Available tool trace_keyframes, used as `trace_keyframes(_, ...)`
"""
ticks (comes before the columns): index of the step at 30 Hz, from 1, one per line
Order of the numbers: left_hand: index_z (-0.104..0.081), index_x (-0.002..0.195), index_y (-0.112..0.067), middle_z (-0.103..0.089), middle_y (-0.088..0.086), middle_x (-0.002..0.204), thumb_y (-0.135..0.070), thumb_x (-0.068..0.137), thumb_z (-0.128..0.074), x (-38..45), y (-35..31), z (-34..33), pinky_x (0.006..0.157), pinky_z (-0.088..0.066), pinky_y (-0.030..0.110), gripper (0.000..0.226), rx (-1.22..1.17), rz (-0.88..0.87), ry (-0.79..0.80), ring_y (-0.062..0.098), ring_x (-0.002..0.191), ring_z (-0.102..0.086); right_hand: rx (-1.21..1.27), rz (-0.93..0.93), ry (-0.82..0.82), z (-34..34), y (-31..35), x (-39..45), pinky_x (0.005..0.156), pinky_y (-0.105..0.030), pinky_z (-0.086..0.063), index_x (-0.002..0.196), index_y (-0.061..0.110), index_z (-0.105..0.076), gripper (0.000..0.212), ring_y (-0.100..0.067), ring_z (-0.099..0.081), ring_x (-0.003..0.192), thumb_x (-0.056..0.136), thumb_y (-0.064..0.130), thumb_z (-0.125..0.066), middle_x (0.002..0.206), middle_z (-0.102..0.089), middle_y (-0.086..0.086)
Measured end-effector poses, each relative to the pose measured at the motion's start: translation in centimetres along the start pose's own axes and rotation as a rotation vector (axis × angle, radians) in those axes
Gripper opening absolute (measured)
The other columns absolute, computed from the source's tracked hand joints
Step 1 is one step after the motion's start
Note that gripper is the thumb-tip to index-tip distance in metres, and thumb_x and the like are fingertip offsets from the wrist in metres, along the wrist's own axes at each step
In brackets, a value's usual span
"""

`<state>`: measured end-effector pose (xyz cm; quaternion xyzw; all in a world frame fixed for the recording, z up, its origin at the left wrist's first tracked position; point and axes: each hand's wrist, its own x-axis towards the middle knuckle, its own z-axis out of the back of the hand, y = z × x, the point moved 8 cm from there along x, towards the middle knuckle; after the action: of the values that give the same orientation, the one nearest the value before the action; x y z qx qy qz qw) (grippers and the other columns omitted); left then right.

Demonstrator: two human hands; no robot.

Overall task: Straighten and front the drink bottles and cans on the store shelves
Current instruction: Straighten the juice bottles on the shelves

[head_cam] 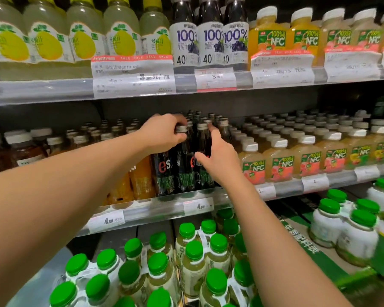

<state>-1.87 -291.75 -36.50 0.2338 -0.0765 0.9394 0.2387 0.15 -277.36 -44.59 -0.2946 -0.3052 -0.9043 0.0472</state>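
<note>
Head view: on the middle shelf (pixel 164 209), a row of dark glass bottles (pixel 164 171) stands between orange bottles (pixel 140 178) and pale NFC juice bottles (pixel 277 165). The left hand (pixel 164 135) reaches over from above, its fingers curled round the silver cap (pixel 181 128) of 1 dark bottle at the front. The right hand (pixel 217 158) wraps the neck and shoulder of the neighbouring dark bottle (pixel 203 147). Green-capped bottles (pixel 193 251) crowd the shelf below.
</note>
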Motion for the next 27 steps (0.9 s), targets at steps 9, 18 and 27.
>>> trace_keyframes(9, -0.052, 0.140, -0.028, -0.039, -0.014, 0.074, -0.040, 0.100, -0.057, 0.3, 0.3, -0.3, 0.085, -0.040, 0.030, 0.042, -0.002, -0.027, 0.028, 0.019, 0.083, -0.048, -0.107, 0.119, -0.021, 0.0, 0.2, 0.5, 0.080, -0.045, -0.056, 0.156, 0.014, -0.022, 0.081, -0.031, -0.066, 0.092, 0.095, 0.044, -0.066, 0.089, -0.057, 0.001)
trace_keyframes(18, -0.051, 0.142, -0.027, -0.043, -0.014, 0.072, -0.037, 0.101, -0.057, 0.2, -0.1, 0.0, 0.074, -0.033, 0.027, 0.043, -0.017, -0.008, 0.022, 0.012, 0.068, -0.046, -0.060, 0.137, 0.013, 2.4, 0.4, 1.3, 0.093, -0.044, -0.054, 0.155, 0.020, -0.029, 0.089, -0.027, -0.064, 0.112, 0.087, 0.057, -0.071, 0.117, -0.068, -0.006)
trace_keyframes(27, -0.050, 0.144, -0.028, -0.053, -0.006, 0.081, -0.039, 0.100, -0.057, 0.1, 0.1, -0.2, 0.080, -0.043, 0.028, 0.045, -0.041, 0.009, 0.040, 0.019, 0.086, -0.049, 0.218, 0.092, 0.144, 5.5, 0.4, 2.1, 0.068, -0.035, -0.063, 0.136, 0.029, -0.052, 0.066, -0.012, -0.072, 0.058, 0.082, 0.057, -0.077, 0.120, -0.066, 0.005)
